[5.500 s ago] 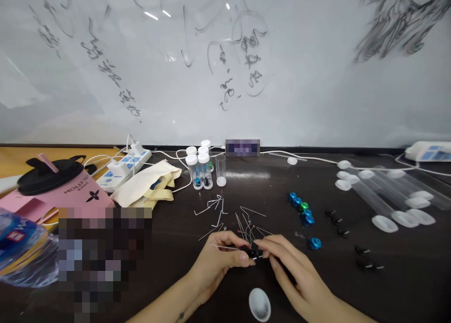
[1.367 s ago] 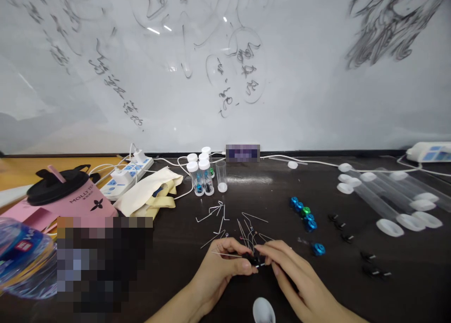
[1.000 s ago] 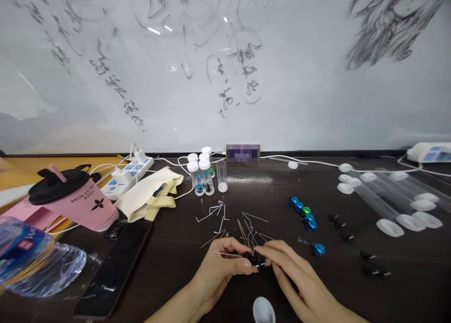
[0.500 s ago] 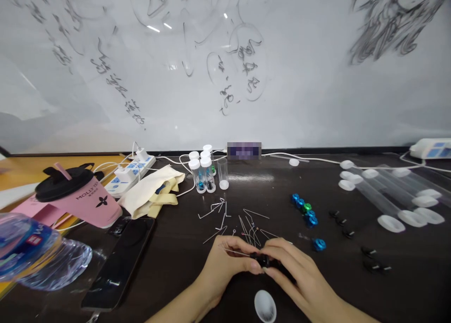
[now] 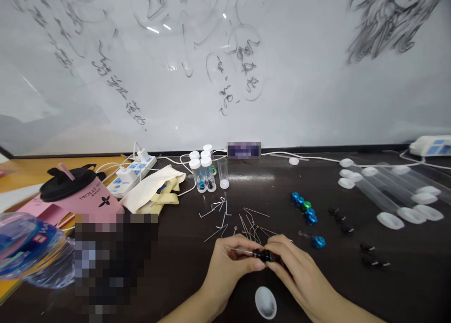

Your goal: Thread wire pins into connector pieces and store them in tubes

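Observation:
Between the fingertips of both hands, just above the dark table, is a small black part (image 5: 261,255); its exact kind is not clear. A thin metal rod (image 5: 241,251) runs leftward from it into my left hand (image 5: 230,264), whose thumb and fingers pinch the left end. My right hand (image 5: 299,269) closes its thumb and fingers on the right end, hiding part of it. Bent metal wires and needles (image 5: 251,226) lie just beyond my hands. Nearer me than the hands is a whitish translucent oval cap (image 5: 265,303).
To the right lie blue and green metallic pieces (image 5: 307,205), black small parts (image 5: 347,231) and clear tubes with white caps (image 5: 391,220). Capped tubes (image 5: 201,175) stand at the back. A cloth pouch (image 5: 151,187), pink cup (image 5: 95,196) and plastic bottle (image 5: 28,248) are at left.
Both hands keep hold of the black part. It has shifted slightly right, and the thin rod lies a little differently in my left fingers.

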Demonstrator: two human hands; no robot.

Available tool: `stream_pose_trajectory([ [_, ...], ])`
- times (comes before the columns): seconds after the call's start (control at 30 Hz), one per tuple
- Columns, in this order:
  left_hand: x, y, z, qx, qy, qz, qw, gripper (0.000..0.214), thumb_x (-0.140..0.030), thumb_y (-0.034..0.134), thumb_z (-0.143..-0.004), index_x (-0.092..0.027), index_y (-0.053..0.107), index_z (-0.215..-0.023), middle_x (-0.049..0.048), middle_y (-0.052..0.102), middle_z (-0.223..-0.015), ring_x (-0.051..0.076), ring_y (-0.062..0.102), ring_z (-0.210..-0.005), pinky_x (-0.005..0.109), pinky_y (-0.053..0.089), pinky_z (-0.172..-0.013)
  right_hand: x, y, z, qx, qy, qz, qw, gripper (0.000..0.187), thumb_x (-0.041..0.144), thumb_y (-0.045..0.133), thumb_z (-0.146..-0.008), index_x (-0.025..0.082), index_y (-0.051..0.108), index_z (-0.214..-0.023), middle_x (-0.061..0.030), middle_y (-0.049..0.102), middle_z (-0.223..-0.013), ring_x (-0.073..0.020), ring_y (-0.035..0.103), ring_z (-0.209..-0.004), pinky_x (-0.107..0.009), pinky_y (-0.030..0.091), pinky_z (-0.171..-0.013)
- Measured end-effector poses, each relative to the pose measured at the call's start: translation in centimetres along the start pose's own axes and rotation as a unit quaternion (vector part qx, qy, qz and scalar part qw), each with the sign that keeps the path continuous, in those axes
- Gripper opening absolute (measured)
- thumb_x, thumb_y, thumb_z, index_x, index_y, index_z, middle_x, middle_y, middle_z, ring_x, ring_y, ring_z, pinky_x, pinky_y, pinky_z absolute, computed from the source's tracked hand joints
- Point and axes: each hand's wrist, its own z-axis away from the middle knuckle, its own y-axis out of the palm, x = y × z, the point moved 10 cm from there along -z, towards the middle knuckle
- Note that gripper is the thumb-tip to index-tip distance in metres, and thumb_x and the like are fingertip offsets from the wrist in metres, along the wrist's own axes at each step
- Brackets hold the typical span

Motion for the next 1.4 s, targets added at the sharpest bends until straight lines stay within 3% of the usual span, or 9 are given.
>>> stream_pose_trajectory([
  [0.1, 0.9, 0.4, 0.2, -0.006, -0.016, 0.039, 0.999, 0.036, -0.012, 0.089, -0.051, -0.016, 0.078, -0.086, 0.0049, 0.075, -0.078, 0.015, 0.066, -0.070, 0.025, 0.052, -0.070, 0.1, -0.1, 0.2, -0.008, -0.006, -0.003, 1.000, 0.021, 0.017, 0.044, -0.097, 0.023, 0.052, -0.115, -0.0065, 0.063, -0.100, -0.0197, 0.066, -0.088, -0.032, 0.056, -0.074],
  [0.27, 1.1, 0.2, 0.5, -0.043, -0.010, 0.033, 0.999, 0.022, -0.020, 0.086, -0.059, -0.011, 0.075, -0.076, 0.0019, 0.067, -0.052, 0.009, 0.056, -0.046, 0.019, 0.045, -0.050, 0.3, 0.3, 0.2, 0.007, 0.002, -0.009, 1.000, 0.016, 0.021, 0.044, -0.098, 0.023, 0.054, -0.110, -0.0053, 0.064, -0.095, -0.0191, 0.066, -0.084, -0.032, 0.055, -0.074],
  [0.5, -0.2, 0.8, 0.7, -0.019, 0.022, 0.002, 1.000, 0.026, -0.024, 0.089, -0.054, -0.012, 0.075, -0.073, 0.0012, 0.064, -0.061, 0.009, 0.056, -0.047, 0.019, 0.043, -0.044, 0.5, 0.7, 0.2, 0.036, 0.013, -0.026, 0.999, 0.015, 0.027, 0.041, -0.100, 0.023, 0.054, -0.106, -0.0051, 0.064, -0.093, -0.0196, 0.065, -0.084, -0.033, 0.054, -0.074],
  [0.7, -3.5, 1.1, 0.6, 0.028, 0.126, -0.099, 0.987, 0.012, -0.022, 0.078, -0.073, -0.017, 0.077, -0.083, 0.0052, 0.068, -0.085, 0.014, 0.062, -0.078, 0.023, 0.050, -0.073, 0.3, -0.1, -0.1, 0.034, 0.005, -0.050, 0.998, 0.016, 0.027, 0.045, -0.098, 0.023, 0.058, -0.108, -0.0062, 0.063, -0.095, -0.0206, 0.063, -0.085, -0.032, 0.053, -0.075],
  [0.8, -4.1, 1.3, 0.2, 0.079, 0.095, -0.078, 0.989, 0.018, -0.030, 0.064, -0.086, -0.017, 0.072, -0.097, 0.0074, 0.067, -0.093, 0.018, 0.064, -0.084, 0.030, 0.053, -0.076, -0.4, -2.7, -1.0, -0.024, 0.034, -0.080, 0.996, 0.024, 0.025, 0.043, -0.099, 0.027, 0.059, -0.116, -0.0060, 0.061, -0.102, -0.0196, 0.062, -0.089, -0.030, 0.050, -0.077],
  [0.93, -4.6, 1.9, -0.1, 0.156, 0.044, -0.062, 0.985, 0.029, -0.035, 0.060, -0.089, -0.013, 0.069, -0.106, 0.0063, 0.062, -0.082, 0.014, 0.059, -0.068, 0.025, 0.051, -0.061, -2.2, -6.1, -3.4, -0.092, 0.147, -0.169, 0.970, 0.025, 0.032, 0.045, -0.099, 0.028, 0.063, -0.116, -0.0018, 0.057, -0.088, -0.0149, 0.057, -0.072, -0.029, 0.048, -0.069],
  [1.07, -4.7, 3.0, -0.1, 0.219, 0.000, -0.047, 0.975, 0.033, -0.034, 0.058, -0.091, -0.009, 0.069, -0.111, 0.0075, 0.061, -0.079, 0.010, 0.057, -0.065, 0.021, 0.047, -0.061, -2.4, -4.4, -6.7, 0.006, 0.225, -0.369, 0.902, 0.029, 0.036, 0.055, -0.094, 0.027, 0.066, -0.118, -0.0018, 0.062, -0.089, -0.0123, 0.057, -0.072, -0.029, 0.049, -0.072],
  [1.23, -4.9, 3.8, -1.6, 0.247, -0.040, 0.027, 0.968, 0.034, -0.034, 0.062, -0.088, -0.007, 0.069, -0.108, 0.0085, 0.063, -0.076, 0.009, 0.058, -0.060, 0.017, 0.044, -0.054, 0.0, -4.3, -9.9, 0.053, 0.134, -0.453, 0.880, 0.014, 0.030, 0.066, -0.087, 0.019, 0.074, -0.083, -0.0023, 0.065, -0.082, -0.0095, 0.055, -0.065, -0.025, 0.046, -0.063],
  [1.4, -6.8, 4.4, -3.9, 0.258, -0.010, -0.017, 0.966, 0.033, -0.037, 0.067, -0.084, -0.010, 0.067, -0.101, 0.0107, 0.069, -0.079, 0.014, 0.065, -0.064, 0.022, 0.052, -0.059, 0.6, -5.6, -10.0, 0.027, 0.087, -0.448, 0.889, 0.016, 0.030, 0.065, -0.090, 0.020, 0.074, -0.082, -0.0010, 0.063, -0.079, -0.0091, 0.056, -0.064, -0.024, 0.044, -0.060],
])
